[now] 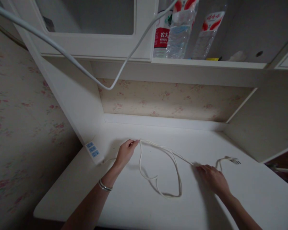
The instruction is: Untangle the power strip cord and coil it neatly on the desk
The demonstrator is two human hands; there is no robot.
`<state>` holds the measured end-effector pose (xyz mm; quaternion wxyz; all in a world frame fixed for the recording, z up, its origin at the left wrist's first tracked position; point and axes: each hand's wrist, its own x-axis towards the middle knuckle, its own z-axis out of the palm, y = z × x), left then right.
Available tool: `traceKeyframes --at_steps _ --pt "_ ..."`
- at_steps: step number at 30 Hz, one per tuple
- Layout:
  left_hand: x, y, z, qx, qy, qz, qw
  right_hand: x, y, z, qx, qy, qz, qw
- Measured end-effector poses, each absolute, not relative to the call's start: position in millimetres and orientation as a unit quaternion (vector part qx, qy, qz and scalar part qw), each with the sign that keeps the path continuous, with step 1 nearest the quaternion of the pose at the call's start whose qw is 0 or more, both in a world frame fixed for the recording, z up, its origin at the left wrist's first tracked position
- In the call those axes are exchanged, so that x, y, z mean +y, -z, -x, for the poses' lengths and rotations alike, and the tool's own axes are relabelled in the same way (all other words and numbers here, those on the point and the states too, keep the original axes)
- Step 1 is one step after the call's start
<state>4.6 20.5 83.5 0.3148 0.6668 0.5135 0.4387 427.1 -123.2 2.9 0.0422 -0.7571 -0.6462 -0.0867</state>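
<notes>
A thin white cord (pixel 178 179) lies in loose loops on the white desk (pixel 124 204). My left hand (pixel 126 151), with a silver bracelet at the wrist, pinches the cord at the upper left of the loops, slightly above the desk. At the right, my right hand (pixel 212 178) is closed on another stretch of the same cord, close to the surface. The cord runs from a white power strip (pixel 93 150) with blue sockets on the left, passing behind my left hand. Beyond my right hand, its other end reaches a plug (pixel 234 160) lying on the desk.
A thick white cable (pixel 69 57) hangs across the upper view, close to the camera. Plastic bottles (pixel 179 38) stand on the shelf (pixel 206 64) above the desk. Cabinet side panels close in the desk at left and right, with flowered wallpaper (pixel 158 99) at the back.
</notes>
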Motion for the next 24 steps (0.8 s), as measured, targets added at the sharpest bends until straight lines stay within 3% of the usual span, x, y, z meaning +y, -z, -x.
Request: traceKeyframes --at_steps 4,10,15,24 --pt "9 -87 -5 0.502 -0.408 -0.691 0.323 -104 4 -427 -0.629 0.081 0.771 0.055" --pt "-7 -95 -10 0.447 -0.358 -0.667 0.476 -62 -22 -359 -0.723 0.078 0.651 0.216" --pt "-23 -112 -8 0.450 -0.365 -0.551 0.601 -43 -58 -291 -0.815 0.055 0.533 0.220" --pt "-36 -118 6 0.464 -0.374 -0.538 0.596 -44 -71 -279 -0.810 0.023 0.498 0.308"
